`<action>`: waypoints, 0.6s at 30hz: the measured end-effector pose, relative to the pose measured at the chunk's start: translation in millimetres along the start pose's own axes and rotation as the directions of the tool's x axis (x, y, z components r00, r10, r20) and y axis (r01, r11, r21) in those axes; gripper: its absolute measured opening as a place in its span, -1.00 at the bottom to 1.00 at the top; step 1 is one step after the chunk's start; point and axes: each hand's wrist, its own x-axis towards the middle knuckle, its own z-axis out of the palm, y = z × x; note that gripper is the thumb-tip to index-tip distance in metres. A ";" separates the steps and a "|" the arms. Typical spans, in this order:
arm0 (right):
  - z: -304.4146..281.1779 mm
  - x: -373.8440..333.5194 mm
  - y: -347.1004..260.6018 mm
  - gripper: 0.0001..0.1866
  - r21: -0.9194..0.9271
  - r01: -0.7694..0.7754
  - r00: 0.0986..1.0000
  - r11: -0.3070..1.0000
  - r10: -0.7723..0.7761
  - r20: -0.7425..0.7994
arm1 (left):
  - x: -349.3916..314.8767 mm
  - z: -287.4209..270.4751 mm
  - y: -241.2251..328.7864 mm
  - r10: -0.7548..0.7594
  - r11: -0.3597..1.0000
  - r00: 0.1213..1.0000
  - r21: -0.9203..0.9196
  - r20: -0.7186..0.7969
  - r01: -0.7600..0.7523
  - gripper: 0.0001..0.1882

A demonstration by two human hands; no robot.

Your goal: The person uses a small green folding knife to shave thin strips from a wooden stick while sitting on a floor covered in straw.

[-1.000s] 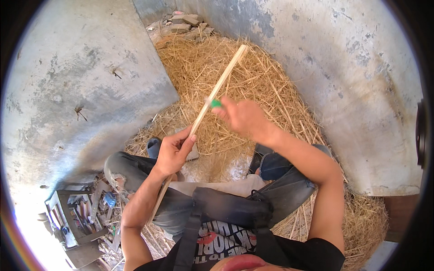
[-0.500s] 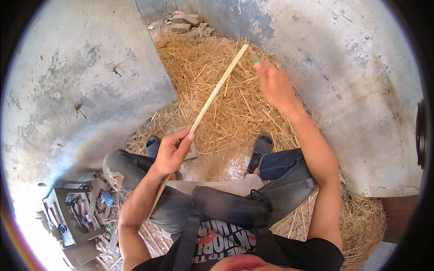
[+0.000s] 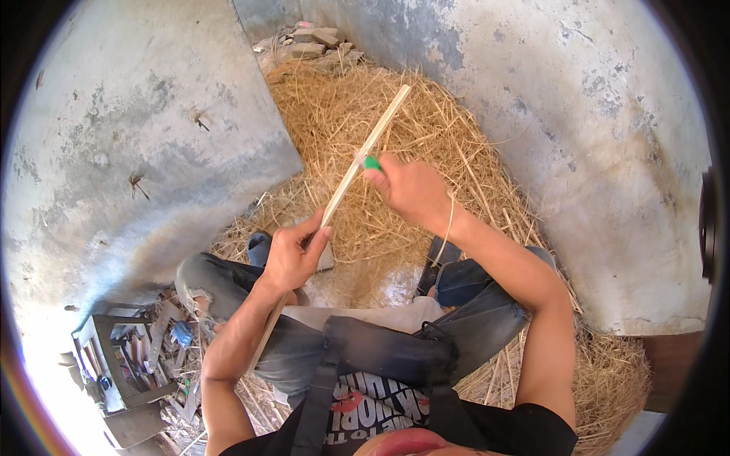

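Slim pale wooden strip over straw

The long stick looks like pale bare wood, smooth and matt. The tool in the right hand has a glossy green handle, probably plastic. The straw on the ground is dry, rough and yellow. The walls are grey concrete, matt and stained. The jeans are faded blue cloth, and the apron is dark cloth
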 end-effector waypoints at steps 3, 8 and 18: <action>13.2 -16.6 -24.7 -0.48 -0.033 0.049 0.990 0.998 -0.045 0.132 | 1.3 1.0 5.3 -0.030 0.999 0.999 -0.034 0.023 0.031 -0.58; -26.9 24.5 55.0 -0.31 0.011 -0.222 0.975 0.975 0.222 0.000 | -10.4 -2.4 -1.0 0.001 0.999 0.999 -0.032 0.044 0.001 -0.58; -43.3 1.2 9.6 -0.39 0.182 -0.209 0.977 0.961 0.212 0.002 | -5.3 -4.6 2.2 -0.043 0.982 0.994 -0.178 0.096 0.060 -0.61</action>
